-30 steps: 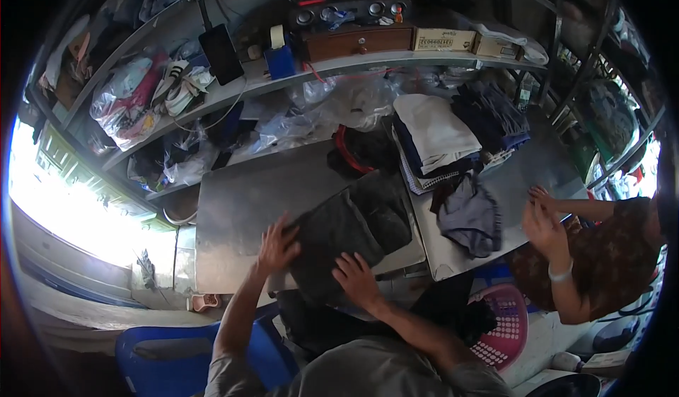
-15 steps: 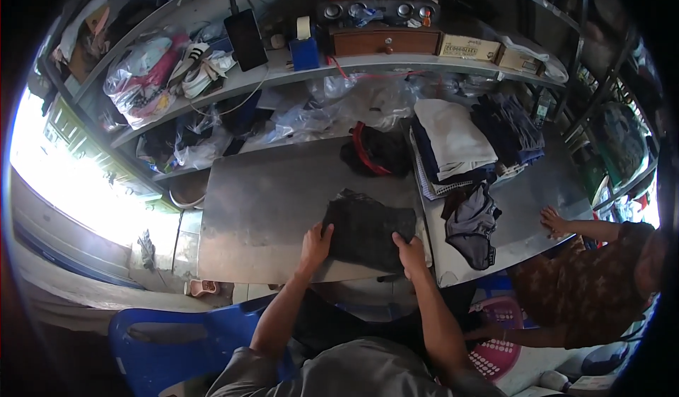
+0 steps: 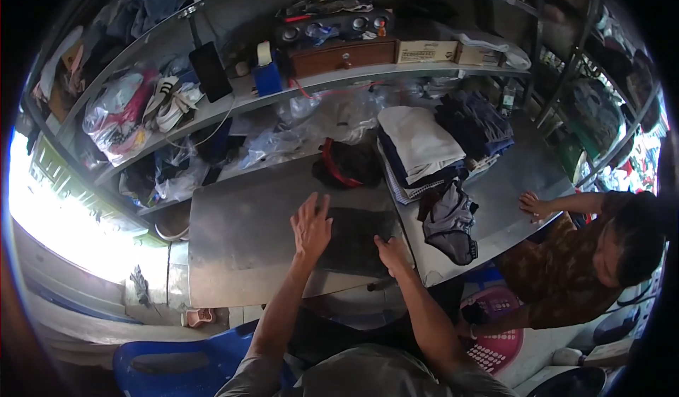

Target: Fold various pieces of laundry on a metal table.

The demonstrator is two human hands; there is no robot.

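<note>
A dark, black folded garment (image 3: 353, 241) lies flat on the metal table in front of me; its exact kind cannot be made out. My left hand (image 3: 311, 231) is at the garment's left side, fingers stretched and apart, slightly blurred. At the right edge of the cloth, my right hand (image 3: 391, 255) pinches it, thumb on top. Just beyond sits a black bundle with a red band (image 3: 346, 165). To the right lies loose grey and black underwear (image 3: 451, 227), in front of a stack of folded clothes (image 3: 421, 142).
Another person (image 3: 566, 269) on the right rests a hand (image 3: 535, 206) on the table and reaches the other to a pink basket (image 3: 491, 326). Behind the metal table (image 3: 233, 255) are shelves with plastic bags (image 3: 120, 117) and a tape dispenser (image 3: 267, 71). A blue chair (image 3: 177, 365) stands lower left.
My left hand has let go of the garment's left edge and moved up with fingers spread. My right hand stays on the right edge. The cloth looks flatter, and the whole view has shifted.
</note>
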